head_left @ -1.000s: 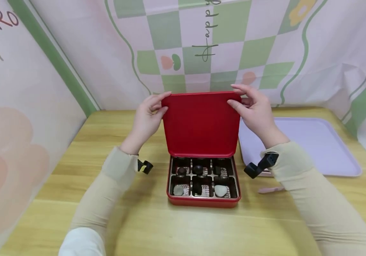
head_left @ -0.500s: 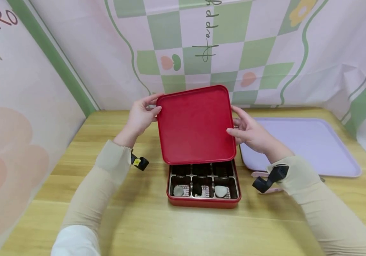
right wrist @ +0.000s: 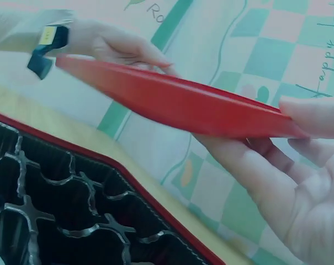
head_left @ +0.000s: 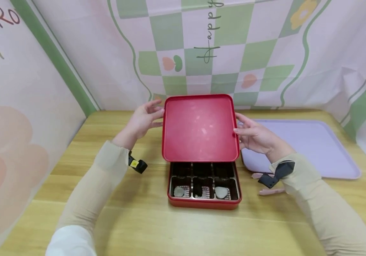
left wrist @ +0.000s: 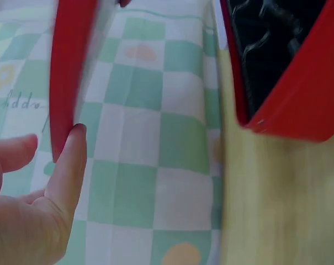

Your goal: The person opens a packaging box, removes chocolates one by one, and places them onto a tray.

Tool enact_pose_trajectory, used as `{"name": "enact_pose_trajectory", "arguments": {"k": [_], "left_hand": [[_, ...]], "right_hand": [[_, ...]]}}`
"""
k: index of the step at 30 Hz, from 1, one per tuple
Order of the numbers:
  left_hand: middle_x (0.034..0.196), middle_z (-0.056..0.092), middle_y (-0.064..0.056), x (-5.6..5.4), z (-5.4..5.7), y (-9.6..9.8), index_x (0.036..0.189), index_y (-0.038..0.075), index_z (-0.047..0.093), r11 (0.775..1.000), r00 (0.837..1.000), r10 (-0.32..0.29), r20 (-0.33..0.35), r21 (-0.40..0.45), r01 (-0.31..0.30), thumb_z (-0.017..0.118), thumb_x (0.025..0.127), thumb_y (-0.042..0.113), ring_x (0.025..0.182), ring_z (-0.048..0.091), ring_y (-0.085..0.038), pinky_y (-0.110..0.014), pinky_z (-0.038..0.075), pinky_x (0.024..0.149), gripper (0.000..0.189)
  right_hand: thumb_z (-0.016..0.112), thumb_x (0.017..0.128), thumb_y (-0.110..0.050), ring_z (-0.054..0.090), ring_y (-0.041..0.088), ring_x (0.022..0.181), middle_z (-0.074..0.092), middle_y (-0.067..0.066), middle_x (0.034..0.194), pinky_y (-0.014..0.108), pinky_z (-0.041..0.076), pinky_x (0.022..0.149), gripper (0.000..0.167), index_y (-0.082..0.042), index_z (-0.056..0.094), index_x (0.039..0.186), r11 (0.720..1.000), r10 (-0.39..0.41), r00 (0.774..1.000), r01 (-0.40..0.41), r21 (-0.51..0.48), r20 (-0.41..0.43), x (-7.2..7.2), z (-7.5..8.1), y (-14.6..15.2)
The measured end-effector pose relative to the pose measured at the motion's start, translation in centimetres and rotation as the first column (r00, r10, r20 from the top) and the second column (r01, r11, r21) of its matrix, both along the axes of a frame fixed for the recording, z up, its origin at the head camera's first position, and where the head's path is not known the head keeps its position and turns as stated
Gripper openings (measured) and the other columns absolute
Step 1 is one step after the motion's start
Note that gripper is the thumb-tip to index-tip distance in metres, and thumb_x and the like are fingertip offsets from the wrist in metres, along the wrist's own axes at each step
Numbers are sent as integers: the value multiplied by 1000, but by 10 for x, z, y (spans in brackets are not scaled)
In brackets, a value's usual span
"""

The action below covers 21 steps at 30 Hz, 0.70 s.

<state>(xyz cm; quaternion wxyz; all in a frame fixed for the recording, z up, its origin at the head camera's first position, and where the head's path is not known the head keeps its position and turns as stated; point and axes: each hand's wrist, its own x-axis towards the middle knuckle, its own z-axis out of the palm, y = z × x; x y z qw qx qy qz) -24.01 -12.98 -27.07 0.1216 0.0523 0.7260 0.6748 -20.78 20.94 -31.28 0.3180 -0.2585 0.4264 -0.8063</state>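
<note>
Above the compartmented red box [head_left: 204, 204], the right hand [head_left: 257, 138] pinches the red lid [head_left: 200, 128]. The left hand [head_left: 139, 121] (its fingers spread) touches the lid's opposite edge.

The lid [head_left: 200, 131] is plain glossy red (pinkish where light catches it), matching the box [head_left: 204, 204], whose insert [right wrist: 28, 210] is near-black with silvery ridges. One stone [head_left: 179, 192] is grey, another [head_left: 221, 192] white. The tray [head_left: 311, 145] is lavender, the tongs-like piece [head_left: 272, 192] pink, the worktop [head_left: 202, 234] yellow wood grain. Sleeves [head_left: 90, 192] are beige, wristbands [head_left: 285, 169] black. The white backdrop [head_left: 125, 85] carries green checks, orange hearts and a yellow flower [head_left: 303, 14].
</note>
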Motion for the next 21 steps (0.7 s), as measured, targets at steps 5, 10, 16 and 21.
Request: {"name": "enact_pose_trajectory", "arguments": {"k": [5, 10, 16, 21], "left_hand": [[138, 44, -20, 11, -13, 0, 147, 4, 30, 996, 996, -87, -10, -31, 86, 47, 96, 0, 110, 55, -24, -40, 53, 95, 53], [136, 45, -20, 3, -22, 7, 146, 4, 33, 999, 999, -34, -24, -23, 33, 51, 93, -3, 91, 58, -12, -42, 53, 94, 56], [137, 47, -18, -16, -31, 20, 145, 5, 35, 1000, 999, 24, -42, -4, -25, 54, 91, -5, 101, 59, -25, -39, 55, 91, 58], [136, 50, -16, -32, -38, 26, 144, 8, 38, 999, 998, 42, -52, -28, -44, 55, 91, -4, 113, 57, -33, -36, 56, 89, 57]], "right_hand": [[29, 100, 4, 66, 18, 76, 65, 7, 97, 35, 61, 64, 43, -15, 22, 137, 999, -40, 999, 40, -16, 21, -9, 3, 2], [41, 99, -3, 64, 12, 83, 61, 1, 102, 34, 60, 64, 58, -14, 11, 147, 940, -261, 965, 252, 228, 5, -23, 14, 0], [47, 97, -10, 60, 6, 86, 57, -7, 99, 29, 58, 68, 72, -14, 1, 153, 762, -403, 909, 398, 511, -107, -40, 18, 2], [46, 98, -12, 59, 2, 86, 53, -8, 101, 25, 57, 69, 71, -15, 1, 153, 694, -403, 904, 405, 595, -144, -51, 12, 4]]}}
